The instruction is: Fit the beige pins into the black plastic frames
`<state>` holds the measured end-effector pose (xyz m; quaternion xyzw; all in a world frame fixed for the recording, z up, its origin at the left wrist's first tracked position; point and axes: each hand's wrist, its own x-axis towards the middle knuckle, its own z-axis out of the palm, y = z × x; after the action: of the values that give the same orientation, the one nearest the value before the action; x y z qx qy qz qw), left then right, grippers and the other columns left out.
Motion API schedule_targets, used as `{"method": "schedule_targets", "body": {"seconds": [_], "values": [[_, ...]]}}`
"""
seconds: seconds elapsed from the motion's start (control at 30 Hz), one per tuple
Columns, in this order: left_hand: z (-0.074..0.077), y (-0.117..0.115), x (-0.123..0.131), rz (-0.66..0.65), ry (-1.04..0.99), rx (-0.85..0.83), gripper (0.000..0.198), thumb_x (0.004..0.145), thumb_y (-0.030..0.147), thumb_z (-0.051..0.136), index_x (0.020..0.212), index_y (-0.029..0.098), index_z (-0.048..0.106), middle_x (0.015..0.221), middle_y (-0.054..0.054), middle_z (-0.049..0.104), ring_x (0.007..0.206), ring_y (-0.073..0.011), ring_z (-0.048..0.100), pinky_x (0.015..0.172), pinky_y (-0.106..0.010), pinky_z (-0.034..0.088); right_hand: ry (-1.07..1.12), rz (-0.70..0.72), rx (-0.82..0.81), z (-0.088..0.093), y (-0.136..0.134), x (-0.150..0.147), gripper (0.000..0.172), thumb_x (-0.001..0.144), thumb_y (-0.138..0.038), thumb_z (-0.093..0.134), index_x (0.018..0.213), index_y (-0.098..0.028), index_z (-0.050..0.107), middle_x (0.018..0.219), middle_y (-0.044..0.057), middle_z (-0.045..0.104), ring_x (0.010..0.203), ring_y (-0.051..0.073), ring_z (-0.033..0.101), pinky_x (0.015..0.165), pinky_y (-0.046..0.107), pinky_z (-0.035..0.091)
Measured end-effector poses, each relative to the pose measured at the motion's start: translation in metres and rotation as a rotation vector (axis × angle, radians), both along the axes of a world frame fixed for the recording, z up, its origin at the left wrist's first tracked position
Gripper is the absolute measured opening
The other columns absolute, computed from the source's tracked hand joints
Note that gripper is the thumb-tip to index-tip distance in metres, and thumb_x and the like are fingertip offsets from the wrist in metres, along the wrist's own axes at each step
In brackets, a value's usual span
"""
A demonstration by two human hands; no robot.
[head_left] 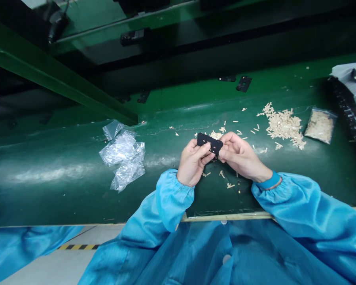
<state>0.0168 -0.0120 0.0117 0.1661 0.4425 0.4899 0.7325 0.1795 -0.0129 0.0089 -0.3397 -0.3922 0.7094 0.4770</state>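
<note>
Between my two hands is a small flat black plastic plate [206, 140] with small holes in it, held above the green bench. My left hand [193, 161] grips its left side, the thumb lying across its face. At the plate's right end, my right hand [240, 155] pinches the edge with thumb and fingertips; whether a small piece is also in that pinch I cannot tell. Just behind the plate lies a small heap of cream-coloured slips [216, 135]. A few loose slips [230, 185] are scattered on the bench below my hands.
To the right are a larger pile of cream slips [284, 126] and a clear bag [320, 125] filled with them. Crumpled clear plastic bags [123, 152] lie to the left, near a green beam [77, 85]. More black plates [243, 84] rest farther back. Another person's blue sleeve [26, 245] shows lower left.
</note>
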Motion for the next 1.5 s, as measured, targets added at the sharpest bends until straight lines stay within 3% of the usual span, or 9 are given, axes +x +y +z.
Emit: {"method": "schedule_targets", "body": {"seconds": [0.2,0.43,0.6,0.9,1.07,1.2,1.33,1.43,1.5], "values": [[-0.001,0.0,0.0,0.096,0.261,0.16,0.037,0.069,0.029,0.09,0.085,0.016,0.058,0.077,0.002,0.073,0.069,-0.0092,0.073,0.065,-0.018,0.064,-0.379,-0.146,0.161,0.002,0.004,0.005,0.017,0.091,-0.034,0.07,0.091,-0.02,0.06,0.074,-0.002,0.058,0.064,0.011,0.054,0.062,0.027,0.045],[-0.001,-0.004,0.003,0.075,0.32,0.204,0.038,0.066,0.029,0.091,0.081,0.016,0.058,0.077,0.001,0.074,0.069,-0.0105,0.073,0.064,-0.02,0.065,-0.644,-0.247,0.248,-0.006,0.005,0.005,0.023,0.089,-0.034,0.072,0.078,-0.021,0.057,0.068,-0.002,0.057,0.058,0.011,0.049,0.055,0.027,0.039],[0.0,-0.003,0.002,0.011,0.251,0.11,0.04,0.065,0.028,0.092,0.082,0.015,0.059,0.077,0.001,0.074,0.068,-0.0093,0.072,0.063,-0.018,0.063,-0.591,-0.159,0.164,-0.001,0.01,0.008,0.032,0.087,-0.043,0.074,0.074,-0.021,0.055,0.059,-0.004,0.054,0.052,0.01,0.047,0.049,0.026,0.037],[0.0,0.006,-0.005,0.022,0.185,0.038,0.045,0.061,0.028,0.094,0.085,0.016,0.058,0.076,0.002,0.072,0.069,-0.0101,0.072,0.065,-0.019,0.063,-0.368,0.022,0.053,0.006,0.009,0.016,0.028,0.087,-0.034,0.076,0.109,-0.019,0.067,0.083,0.002,0.068,0.069,0.013,0.062,0.064,0.029,0.053],[0.001,0.005,-0.005,0.039,0.15,0.016,0.043,0.063,0.026,0.092,0.087,0.017,0.059,0.076,0.004,0.071,0.069,-0.0085,0.071,0.066,-0.017,0.062,-0.562,-0.211,0.309,-0.004,-0.003,0.004,0.027,0.09,-0.031,0.072,0.117,-0.025,0.073,0.095,0.005,0.072,0.082,0.019,0.068,0.076,0.036,0.058],[-0.001,0.003,-0.004,0.051,0.116,-0.004,0.04,0.067,0.027,0.091,0.088,0.017,0.058,0.073,0.005,0.068,0.066,-0.0062,0.069,0.066,-0.016,0.061,-0.621,-0.42,0.307,-0.018,-0.01,-0.009,0.019,0.09,-0.035,0.073,0.106,-0.025,0.077,0.094,0.006,0.076,0.073,0.019,0.07,0.074,0.038,0.059],[-0.009,0.044,-0.009,0.051,0.256,0.106,0.036,0.071,0.025,0.088,0.094,0.015,0.063,0.08,0.002,0.07,0.072,-0.0072,0.07,0.071,-0.018,0.06,-0.584,-0.519,0.2,-0.019,-0.004,-0.008,0.017,0.087,-0.038,0.076,0.091,-0.021,0.076,0.081,0.005,0.076,0.07,0.019,0.071,0.07,0.035,0.058],[-0.016,0.114,-0.015,-0.006,0.54,0.283,0.028,0.079,0.019,0.08,0.101,0.014,0.065,0.084,-0.002,0.072,0.077,-0.011,0.072,0.075,-0.024,0.06,-0.513,-0.524,0.16,-0.014,0.001,-0.004,0.019,0.087,-0.039,0.075,0.092,-0.02,0.075,0.079,0.004,0.074,0.068,0.018,0.07,0.067,0.033,0.057],[-0.017,0.164,-0.016,-0.07,0.851,0.442,0.021,0.083,0.015,0.074,0.101,0.012,0.063,0.081,-0.003,0.069,0.078,-0.0143,0.071,0.082,-0.034,0.061,-0.468,-0.504,0.148,-0.011,0.004,-0.001,0.02,0.086,-0.039,0.075,0.092,-0.02,0.074,0.078,0.004,0.073,0.066,0.017,0.068,0.065,0.032,0.056]]}}
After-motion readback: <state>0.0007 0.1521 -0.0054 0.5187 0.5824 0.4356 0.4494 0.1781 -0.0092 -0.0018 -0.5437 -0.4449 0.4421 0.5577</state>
